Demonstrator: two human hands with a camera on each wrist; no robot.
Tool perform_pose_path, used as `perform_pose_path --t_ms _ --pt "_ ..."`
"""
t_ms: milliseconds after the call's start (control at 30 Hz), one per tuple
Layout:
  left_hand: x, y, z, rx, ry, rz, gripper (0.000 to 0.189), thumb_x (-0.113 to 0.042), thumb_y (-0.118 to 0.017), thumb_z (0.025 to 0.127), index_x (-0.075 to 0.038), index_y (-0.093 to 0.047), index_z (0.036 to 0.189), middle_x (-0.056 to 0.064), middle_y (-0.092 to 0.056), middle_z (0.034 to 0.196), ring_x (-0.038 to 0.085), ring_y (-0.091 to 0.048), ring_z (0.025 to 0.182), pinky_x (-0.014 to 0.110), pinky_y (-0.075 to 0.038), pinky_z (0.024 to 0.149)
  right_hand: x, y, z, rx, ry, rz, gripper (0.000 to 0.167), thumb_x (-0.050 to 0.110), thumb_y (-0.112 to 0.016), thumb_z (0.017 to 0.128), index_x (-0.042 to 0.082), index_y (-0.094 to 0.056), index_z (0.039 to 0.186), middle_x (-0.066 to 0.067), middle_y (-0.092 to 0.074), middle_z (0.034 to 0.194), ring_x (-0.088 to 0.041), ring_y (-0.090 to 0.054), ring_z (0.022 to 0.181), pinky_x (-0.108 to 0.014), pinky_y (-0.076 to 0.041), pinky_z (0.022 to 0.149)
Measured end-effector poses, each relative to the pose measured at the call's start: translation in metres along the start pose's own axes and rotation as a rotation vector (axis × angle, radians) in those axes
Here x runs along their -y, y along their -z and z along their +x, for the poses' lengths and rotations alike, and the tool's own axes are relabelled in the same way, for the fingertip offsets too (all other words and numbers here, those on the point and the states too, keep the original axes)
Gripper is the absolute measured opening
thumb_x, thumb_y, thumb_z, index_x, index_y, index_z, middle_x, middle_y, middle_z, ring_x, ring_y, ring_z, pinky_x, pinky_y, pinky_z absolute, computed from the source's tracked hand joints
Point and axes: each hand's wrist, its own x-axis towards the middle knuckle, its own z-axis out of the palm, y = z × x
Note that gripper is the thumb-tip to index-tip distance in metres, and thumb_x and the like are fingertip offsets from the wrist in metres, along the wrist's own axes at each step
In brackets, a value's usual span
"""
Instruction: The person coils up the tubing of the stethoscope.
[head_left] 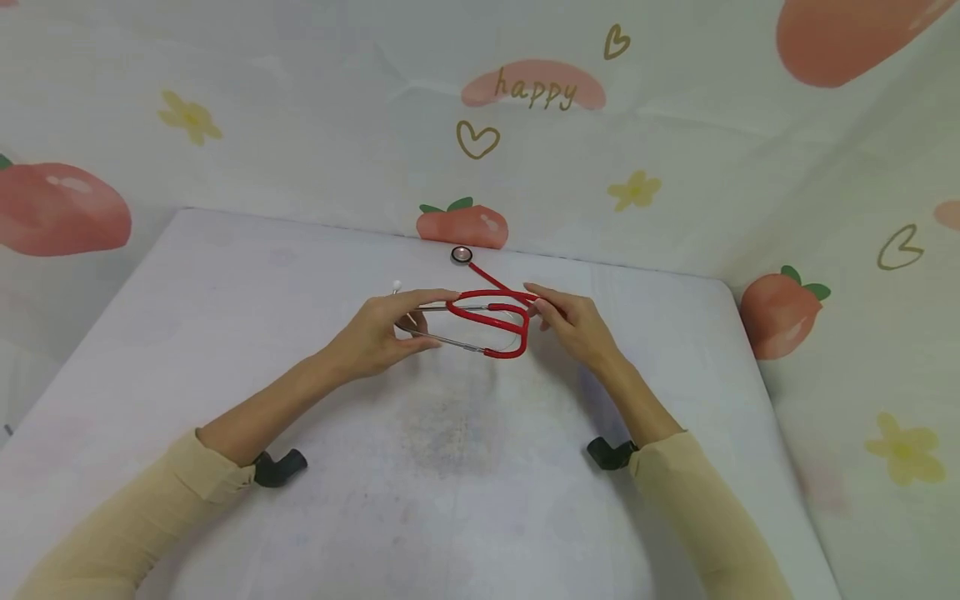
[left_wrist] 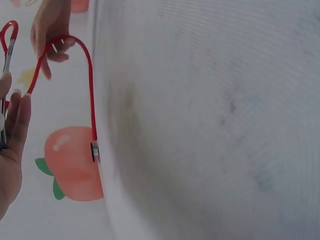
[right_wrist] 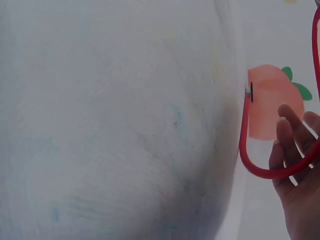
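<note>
A stethoscope with red tubing (head_left: pixel 501 293) is held in both hands over the white table. My left hand (head_left: pixel 378 333) holds its metal ear tubes between thumb and fingers, and one white ear tip (head_left: pixel 397 287) sticks out behind the hand. The tubing is folded in a loop between the hands. My right hand (head_left: pixel 576 327) holds the tubing at the loop's right end, with thumb and index finger on either side of it. In the right wrist view, the red tube (right_wrist: pixel 270 173) crosses the fingers. The round chest piece (head_left: pixel 461 255) lies near the table's back edge.
The white table (head_left: pixel 337 517) ends at a cloth backdrop (head_left: pixel 315 167) printed with fruit, flowers and hearts, which also rises on the right side. Black wrist mounts (head_left: pixel 281 468) protrude from both sleeves, low over the table.
</note>
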Motion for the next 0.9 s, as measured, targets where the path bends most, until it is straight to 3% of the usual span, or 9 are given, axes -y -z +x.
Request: perform_pose_path --t_ms 200,433,667,900 --pt "-0.001 -0.001 0.0 -0.009 -0.018 0.011 0.063 0.001 -0.083 0.078 -0.011 -0.061 0.136 0.004 -0.058 0.137 0.007 -0.062 0.079 0.025 -0.058 0.072 -0.001 -0.002 -0.002 0.056 -0.002 -0.068 0.042 0.026 -0.058 0.102 0.017 -0.056 0.143 -0.01 -0.068 0.09 -0.02 -0.056 0.072 -0.027 -0.046 0.058" --pt "0.004 0.006 0.0 -0.143 -0.034 -0.009 0.063 0.006 -0.083 0.075 -0.008 -0.062 0.133 0.003 -0.062 0.133 0.01 -0.067 0.082 0.025 -0.058 0.072 0.003 -0.002 -0.004 0.093 0.035 -0.094 0.043 0.017 -0.058 0.101 0.013 -0.054 0.144 -0.007 -0.072 0.097 -0.018 -0.057 0.075 -0.028 -0.048 0.061" --pt "0.006 0.014 0.001 -0.275 0.057 -0.018 0.063 0.002 -0.083 0.076 -0.011 -0.062 0.134 0.002 -0.067 0.124 0.009 -0.068 0.083 0.024 -0.058 0.077 0.014 -0.004 -0.004 0.139 0.129 -0.199 0.05 0.015 -0.061 0.1 0.018 -0.049 0.148 -0.007 -0.073 0.1 -0.017 -0.058 0.078 -0.031 -0.05 0.066" --pt "0.005 0.024 -0.001 -0.365 0.145 0.009 0.064 0.006 -0.082 0.076 -0.009 -0.06 0.134 0.008 -0.066 0.124 0.015 -0.067 0.081 0.019 -0.056 0.077 0.023 -0.006 -0.008 0.131 0.283 -0.31 0.047 0.003 -0.064 0.095 0.006 -0.056 0.141 -0.006 -0.074 0.099 -0.018 -0.066 0.088 -0.038 -0.056 0.084"
